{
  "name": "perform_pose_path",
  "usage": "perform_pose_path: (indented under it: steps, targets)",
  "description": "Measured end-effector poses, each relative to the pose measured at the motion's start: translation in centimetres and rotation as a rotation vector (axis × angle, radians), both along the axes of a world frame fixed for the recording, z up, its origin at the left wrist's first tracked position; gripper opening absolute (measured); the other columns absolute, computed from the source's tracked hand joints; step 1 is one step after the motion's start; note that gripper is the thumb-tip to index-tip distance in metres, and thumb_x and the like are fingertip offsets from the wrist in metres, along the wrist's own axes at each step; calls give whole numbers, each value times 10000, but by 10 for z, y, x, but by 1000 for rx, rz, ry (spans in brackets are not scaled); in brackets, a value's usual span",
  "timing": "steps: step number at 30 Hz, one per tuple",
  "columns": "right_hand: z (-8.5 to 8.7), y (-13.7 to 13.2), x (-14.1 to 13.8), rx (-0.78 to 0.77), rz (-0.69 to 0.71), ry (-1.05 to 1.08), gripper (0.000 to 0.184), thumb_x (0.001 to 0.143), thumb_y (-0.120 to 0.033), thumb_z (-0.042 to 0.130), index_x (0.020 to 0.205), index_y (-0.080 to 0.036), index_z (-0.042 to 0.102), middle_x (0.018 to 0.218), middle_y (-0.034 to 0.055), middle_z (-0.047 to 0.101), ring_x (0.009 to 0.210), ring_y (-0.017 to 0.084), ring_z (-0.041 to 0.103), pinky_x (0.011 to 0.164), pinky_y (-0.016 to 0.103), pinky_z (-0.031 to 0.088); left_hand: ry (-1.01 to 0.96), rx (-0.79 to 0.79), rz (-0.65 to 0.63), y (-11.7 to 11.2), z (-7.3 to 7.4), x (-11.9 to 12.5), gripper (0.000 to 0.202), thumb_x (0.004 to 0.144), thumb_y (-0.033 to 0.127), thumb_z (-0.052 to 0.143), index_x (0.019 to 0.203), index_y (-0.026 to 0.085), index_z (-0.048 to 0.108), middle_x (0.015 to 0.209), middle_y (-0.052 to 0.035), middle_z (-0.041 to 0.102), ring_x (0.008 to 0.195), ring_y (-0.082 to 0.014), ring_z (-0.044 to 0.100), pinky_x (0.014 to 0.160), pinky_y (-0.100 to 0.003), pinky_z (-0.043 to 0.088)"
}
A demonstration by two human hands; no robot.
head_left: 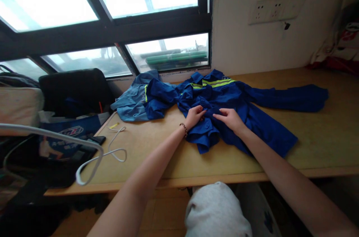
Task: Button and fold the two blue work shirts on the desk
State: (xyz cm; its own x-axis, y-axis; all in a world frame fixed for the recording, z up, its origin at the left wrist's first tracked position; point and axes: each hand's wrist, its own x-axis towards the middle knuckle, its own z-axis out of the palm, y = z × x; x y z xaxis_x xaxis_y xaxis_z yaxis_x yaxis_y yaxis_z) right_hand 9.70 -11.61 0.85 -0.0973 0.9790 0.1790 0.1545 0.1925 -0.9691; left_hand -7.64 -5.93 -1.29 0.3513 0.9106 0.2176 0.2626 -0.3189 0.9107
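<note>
Left hand [195,116] and right hand [228,118] at the front of a blue jacket [235,100]: bunched layers look the main risk

At the left of the frame, a white cable [56,132] loops by the left side of the table [146,147]; a sweeping forearm could hook it. Next comes a light blue garment [130,104], partly covered by a crumpled sleeve [161,97] of the jacket. Since the two overlap, a pull to the right might disturb both.

In the centre of the frame, the blue jacket lies on the table with its front rucked up. The left hand appears to pinch a fold between thumb and fingertips, near a button [207,126]. A bracelet [184,129] on that wrist sits close to the cloth and might snag an edge. Just to the right, the right hand has thumb and forefinger slightly parted at the cloth; whether fabric lies between them, I cannot tell. With folds so jumbled, fingers could easily take two layers for one.

Towards the right of the frame, the other sleeve [297,98] stretches along the table, while the hem reaches towards the near edge. A hard tug that way could slide it over, as only the fingers seem to steady the cloth.
</note>
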Motion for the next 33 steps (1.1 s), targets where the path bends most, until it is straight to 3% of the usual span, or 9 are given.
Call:
perform_pose_path:
  steps: [5,8,11,16,22,27,31,33]
  targets:
    - [-20,12,-2,-356,8,362,276,560,-368,697,705,-145,620,616,21,623,482,121,539,449,238,403,32,13,-25,24,-2,5,317,672,424,583,580,164,428,495,54,449,449,-75,462,434,-185,334]
    - [-26,18,3,-403,7,483,309,517,-291,732,773,-162,617,687,30,646,538,139,580,462,238,431,21,-91,-51,24,0,3,278,672,417,589,683,155,498,563,27,516,506,-94,505,484,-199,377]
    - [-30,24,6,-413,-51,533,294,502,-238,733,758,-173,605,702,29,654,580,158,604,484,249,461,2,-145,-31,9,11,-1,281,677,373,600,840,156,527,704,-19,585,603,-117,552,560,-228,416]
    - [-34,27,7,-472,-30,542,222,500,-200,712,684,-169,592,678,16,652,585,157,608,489,251,478,17,133,140,-31,30,-9,218,666,319,622,827,179,580,835,-27,590,713,-119,531,631,-216,399]
    - [-25,18,2,-452,-20,431,251,493,-227,717,685,-163,569,575,-10,614,459,116,550,412,218,417,210,59,-116,-49,16,-12,273,603,386,664,758,167,610,639,4,559,563,-104,468,506,-200,335]
    - [-20,14,2,-310,-112,216,249,496,-294,695,605,-174,507,520,-30,547,402,97,461,373,214,324,343,148,-95,-52,4,-8,182,619,359,649,633,185,599,577,14,536,522,-101,432,479,-200,281]
    - [-12,7,4,106,-468,-197,145,576,-277,626,616,-183,525,541,-20,515,495,124,458,487,251,358,384,199,-54,-56,4,-7,170,626,353,648,619,195,588,561,7,535,507,-112,424,479,-211,264]
    - [-6,0,3,327,-558,-375,81,637,-253,577,671,-185,549,597,0,527,548,134,462,552,261,366,391,229,-40,-57,4,-7,174,639,356,642,608,199,574,551,2,533,496,-115,419,484,-217,260]
